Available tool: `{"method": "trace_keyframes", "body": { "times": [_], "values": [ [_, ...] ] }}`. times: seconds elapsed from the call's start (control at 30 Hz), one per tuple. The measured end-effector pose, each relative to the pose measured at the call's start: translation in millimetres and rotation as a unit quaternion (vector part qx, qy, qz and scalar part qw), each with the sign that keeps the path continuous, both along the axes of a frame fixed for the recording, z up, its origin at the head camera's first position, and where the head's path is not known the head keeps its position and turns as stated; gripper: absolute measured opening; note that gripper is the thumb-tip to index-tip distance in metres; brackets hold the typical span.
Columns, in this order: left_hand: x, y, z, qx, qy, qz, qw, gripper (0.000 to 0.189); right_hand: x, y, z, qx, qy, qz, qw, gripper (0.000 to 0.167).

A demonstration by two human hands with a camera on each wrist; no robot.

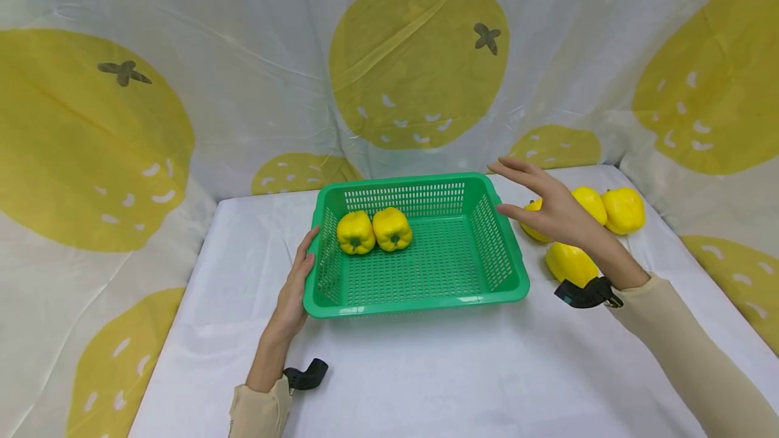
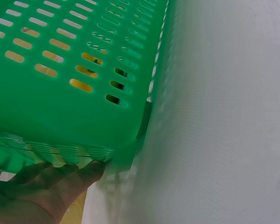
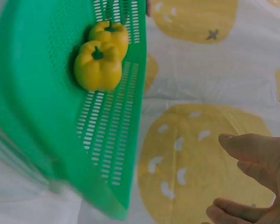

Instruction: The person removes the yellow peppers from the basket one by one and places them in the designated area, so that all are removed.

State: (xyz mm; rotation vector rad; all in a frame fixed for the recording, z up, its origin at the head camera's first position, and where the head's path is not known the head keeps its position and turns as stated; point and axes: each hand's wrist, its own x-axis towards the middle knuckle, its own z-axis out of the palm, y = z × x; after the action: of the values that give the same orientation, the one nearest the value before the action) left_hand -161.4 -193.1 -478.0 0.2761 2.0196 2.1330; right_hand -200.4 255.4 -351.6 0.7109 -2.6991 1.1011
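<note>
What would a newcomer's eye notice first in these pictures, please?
Probably the green slotted basket in the middle of the head view, with two yellow bell peppers at its left end. Next, perhaps, the huge yellow fruit prints on the cloth behind, and the right hand, empty, near the basket's right rim.

Your head view's bright, the table [image 1: 535, 377] faintly shadowed at four o'clock — your right-wrist view blurs the basket rim [image 3: 35, 135].
</note>
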Motion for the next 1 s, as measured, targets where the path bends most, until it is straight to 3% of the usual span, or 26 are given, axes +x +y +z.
{"method": "trace_keyframes", "body": {
  "times": [0.37, 1.0],
  "values": [
    [-0.1, 0.5, 1.2, -0.015, 0.000, 0.007, 0.9999, 0.054, -23.5, -37, 21.3, 0.043, 0.007, 0.076, 0.9962, 0.064],
    [0.6, 1.0, 0.3, -0.012, 0.003, 0.008, 0.9999, 0.053, -52.2, -80, 18.5, 0.071, -0.012, 0.156, 0.9851, 0.065]
  ]
}}
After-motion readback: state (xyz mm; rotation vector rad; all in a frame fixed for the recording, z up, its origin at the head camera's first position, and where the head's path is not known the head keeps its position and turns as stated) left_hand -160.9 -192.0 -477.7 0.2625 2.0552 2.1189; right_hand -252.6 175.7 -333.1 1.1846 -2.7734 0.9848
